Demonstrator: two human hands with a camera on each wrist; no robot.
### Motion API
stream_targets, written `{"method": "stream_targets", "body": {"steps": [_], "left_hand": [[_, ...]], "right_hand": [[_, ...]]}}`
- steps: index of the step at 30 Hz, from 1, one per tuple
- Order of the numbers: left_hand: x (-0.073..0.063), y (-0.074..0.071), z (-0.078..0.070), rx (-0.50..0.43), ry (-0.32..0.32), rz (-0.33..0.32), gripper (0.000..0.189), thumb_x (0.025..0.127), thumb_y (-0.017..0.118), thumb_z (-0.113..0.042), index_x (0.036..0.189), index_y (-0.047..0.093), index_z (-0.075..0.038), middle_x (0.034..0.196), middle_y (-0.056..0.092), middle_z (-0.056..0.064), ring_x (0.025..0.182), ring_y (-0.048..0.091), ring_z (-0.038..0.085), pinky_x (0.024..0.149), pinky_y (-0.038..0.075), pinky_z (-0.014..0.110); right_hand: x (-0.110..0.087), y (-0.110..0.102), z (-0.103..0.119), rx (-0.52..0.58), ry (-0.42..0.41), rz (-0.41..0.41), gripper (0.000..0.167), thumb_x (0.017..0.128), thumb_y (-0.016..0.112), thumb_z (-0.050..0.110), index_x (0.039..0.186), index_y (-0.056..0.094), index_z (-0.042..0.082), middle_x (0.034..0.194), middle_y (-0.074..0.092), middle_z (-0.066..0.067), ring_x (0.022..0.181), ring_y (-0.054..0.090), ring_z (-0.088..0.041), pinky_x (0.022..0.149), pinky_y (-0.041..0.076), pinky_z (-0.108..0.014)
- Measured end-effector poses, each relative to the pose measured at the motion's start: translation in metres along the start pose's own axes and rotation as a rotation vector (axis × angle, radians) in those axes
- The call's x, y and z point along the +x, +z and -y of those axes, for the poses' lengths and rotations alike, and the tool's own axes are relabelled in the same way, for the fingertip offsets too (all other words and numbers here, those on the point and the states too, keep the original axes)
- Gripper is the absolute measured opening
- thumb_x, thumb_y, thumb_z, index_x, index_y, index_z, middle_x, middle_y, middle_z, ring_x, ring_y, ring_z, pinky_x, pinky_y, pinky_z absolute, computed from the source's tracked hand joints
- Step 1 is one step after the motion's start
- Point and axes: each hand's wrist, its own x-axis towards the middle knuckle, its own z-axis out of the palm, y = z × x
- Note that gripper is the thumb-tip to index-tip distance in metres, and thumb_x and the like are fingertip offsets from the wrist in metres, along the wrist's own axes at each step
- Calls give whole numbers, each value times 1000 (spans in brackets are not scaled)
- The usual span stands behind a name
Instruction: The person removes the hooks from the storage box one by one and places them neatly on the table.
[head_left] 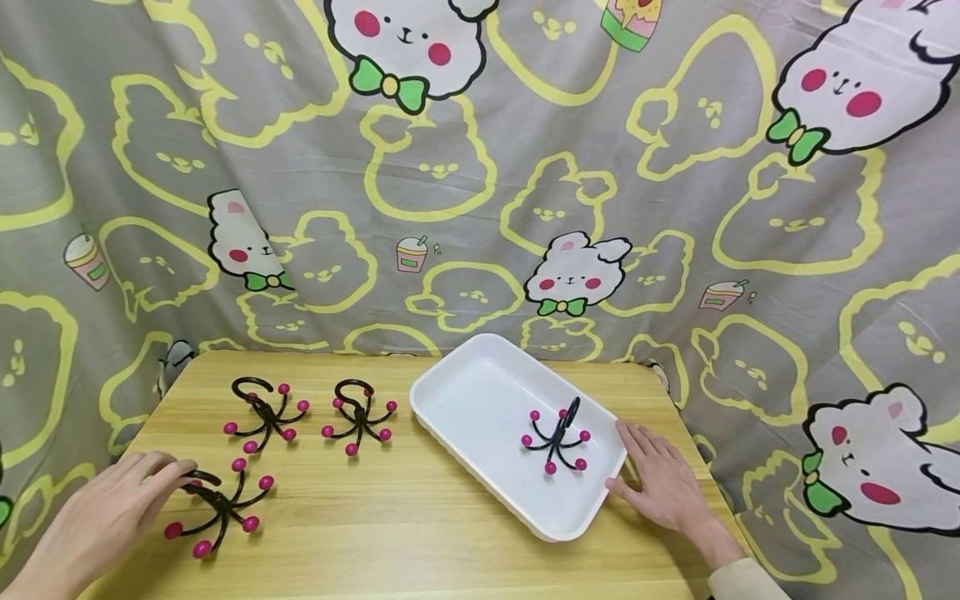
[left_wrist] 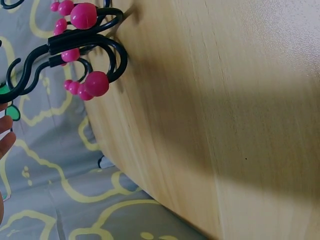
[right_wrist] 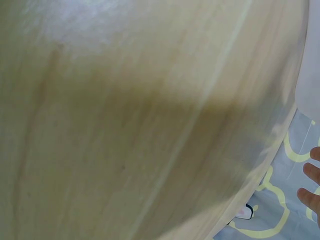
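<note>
My left hand (head_left: 112, 508) pinches the hook end of a black hanger (head_left: 221, 504) with curved arms tipped by magenta balls, at the table's front left. In the left wrist view my left fingers (left_wrist: 6, 125) show only at the edge; the thumb is hidden. Two similar hangers stand behind it: the back-left hanger (head_left: 266, 417) and the middle hanger (head_left: 359, 419). Another hanger (head_left: 557, 439) stands inside a white tray (head_left: 480, 492). My right hand (head_left: 663, 475) rests against the tray's right rim, fingers fairly straight and thumb apart.
The wooden table (head_left: 360, 533) ends at a patterned grey curtain (head_left: 450, 208) that hangs behind it and on both sides. The tray lies at an angle, its back corner near the table's far edge.
</note>
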Motion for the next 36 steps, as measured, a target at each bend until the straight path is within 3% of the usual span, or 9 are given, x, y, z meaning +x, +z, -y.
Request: {"method": "stream_targets", "body": {"steps": [11, 20, 23, 27, 31, 36], "left_hand": [[-2, 1, 0, -6, -16, -5, 68, 115, 14, -51, 104, 71, -14, 84, 64, -6, 66, 53, 13, 55, 41, 24], [-3, 0, -1, -41, -37, -26, 70, 110, 24, -62, 111, 75, -14, 88, 69, 1, 65, 58, 18, 55, 43, 27], [-2, -3, -1, -49, -84, 29, 57, 101, 54, -65, 121, 74, -15, 96, 72, 5, 72, 62, 22, 58, 49, 34], [2, -9, -4, -59, -183, 106, 74, 74, 88, -56, 131, 69, -12, 107, 74, 12, 85, 68, 33, 67, 55, 52], [10, -13, -9, -70, -238, 115, 81, 68, 93, -52, 133, 67, -11, 110, 73, 14, 93, 68, 36, 73, 53, 57], [26, -19, -16, -63, -190, 69, 82, 70, 91, -56, 135, 67, -12, 106, 73, 11, 91, 67, 33, 71, 53, 54]], "right_hand": [[0, 0, 1, 6, 3, 2, 103, 90, 66, 71, 164, 34, 8, 164, 47, -18, 148, 47, -45, 117, 41, -65], [0, 0, 2, 19, -3, -13, 102, 89, 67, 70, 164, 36, 8, 163, 49, -18, 147, 48, -44, 117, 41, -65], [-1, 0, 2, 16, -3, -12, 102, 89, 67, 70, 163, 37, 8, 162, 49, -18, 147, 49, -45, 116, 42, -65], [0, -1, 2, 13, 1, -9, 101, 90, 67, 70, 163, 36, 8, 163, 48, -18, 147, 48, -44, 116, 42, -66], [0, -1, 2, 14, 5, -6, 101, 90, 66, 70, 164, 36, 8, 163, 48, -18, 148, 48, -45, 116, 42, -66], [-1, -1, 1, 12, 7, 0, 102, 90, 66, 71, 164, 35, 8, 163, 48, -19, 148, 47, -45, 116, 42, -66]]}}
